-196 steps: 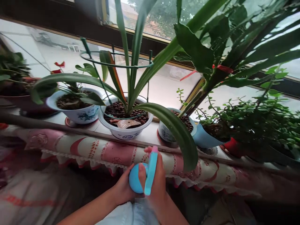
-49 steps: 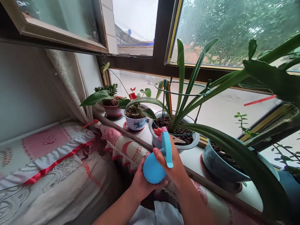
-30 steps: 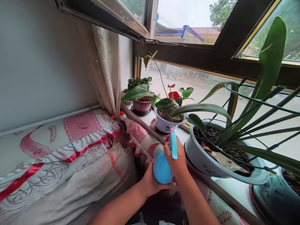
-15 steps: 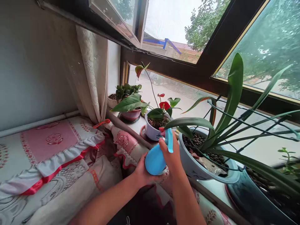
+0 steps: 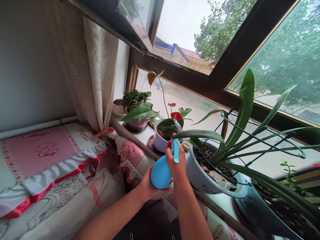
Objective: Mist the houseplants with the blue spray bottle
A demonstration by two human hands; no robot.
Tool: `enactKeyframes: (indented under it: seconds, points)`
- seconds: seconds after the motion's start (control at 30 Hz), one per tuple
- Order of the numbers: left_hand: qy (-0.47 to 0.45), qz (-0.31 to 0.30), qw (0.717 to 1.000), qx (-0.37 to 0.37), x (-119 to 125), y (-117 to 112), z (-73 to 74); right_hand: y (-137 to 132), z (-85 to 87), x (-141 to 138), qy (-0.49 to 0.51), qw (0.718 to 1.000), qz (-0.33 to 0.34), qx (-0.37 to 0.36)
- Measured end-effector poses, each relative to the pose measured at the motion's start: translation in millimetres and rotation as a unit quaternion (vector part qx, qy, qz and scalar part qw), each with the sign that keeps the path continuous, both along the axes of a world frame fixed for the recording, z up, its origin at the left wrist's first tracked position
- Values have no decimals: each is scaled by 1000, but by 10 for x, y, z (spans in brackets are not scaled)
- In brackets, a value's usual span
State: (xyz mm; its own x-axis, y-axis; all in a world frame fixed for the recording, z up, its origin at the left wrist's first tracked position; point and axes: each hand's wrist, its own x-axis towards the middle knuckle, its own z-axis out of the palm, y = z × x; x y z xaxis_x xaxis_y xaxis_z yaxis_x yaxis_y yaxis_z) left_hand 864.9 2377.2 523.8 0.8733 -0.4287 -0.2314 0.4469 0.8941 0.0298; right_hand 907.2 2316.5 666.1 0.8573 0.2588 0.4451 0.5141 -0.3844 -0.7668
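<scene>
**Blue spray bottle (image 5: 160, 173) grasped in 2 hands at a windowsill**

The rounded body of the bottle is cradled from below by the left hand (image 5: 147, 185), with the fingers curled beneath it. The flat blue neck is clasped by the right hand (image 5: 176, 163), with the fingers closed around it, so the bottle is firmly gripped by both hands. It is held just in front of the sill's edge, with a red nozzle (image 5: 170, 144) partly hidden behind the right hand. Just beside that hand stands a white bowl pot (image 5: 202, 176) filled with brown clay pebbles, and a strap-leaved plant (image 5: 245, 103) is ringed by a green wire support (image 5: 262, 140). A teal glazed pot (image 5: 260, 210) is seen nearer the lower right corner. Farther along the sill, a red-flowered anthurium (image 5: 176, 116) is planted in a white porcelain pot (image 5: 160, 141). A rolled floral cloth bolster (image 5: 130, 153) lies along the sill, beside a pink-quilted bed cover (image 5: 50, 150) and a lace curtain (image 5: 100, 66).
</scene>
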Motion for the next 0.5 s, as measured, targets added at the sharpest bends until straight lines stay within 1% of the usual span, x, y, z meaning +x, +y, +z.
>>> enactKeyframes:
  seconds: [0.17,0.27,0.4,0.5]
  points:
    - [13,13,1000,-17,-50,7,-51,47,-101,14,6,999,35,-22]
    - [34,16,999,-26,-53,31,-71,76,-171,54,21,998,55,-20]
    - [35,24,999,-29,-52,68,-65,133,-240,103,21,998,54,-7]
    - [44,37,998,-16,-69,87,-54,173,-279,114,30,999,45,-9]
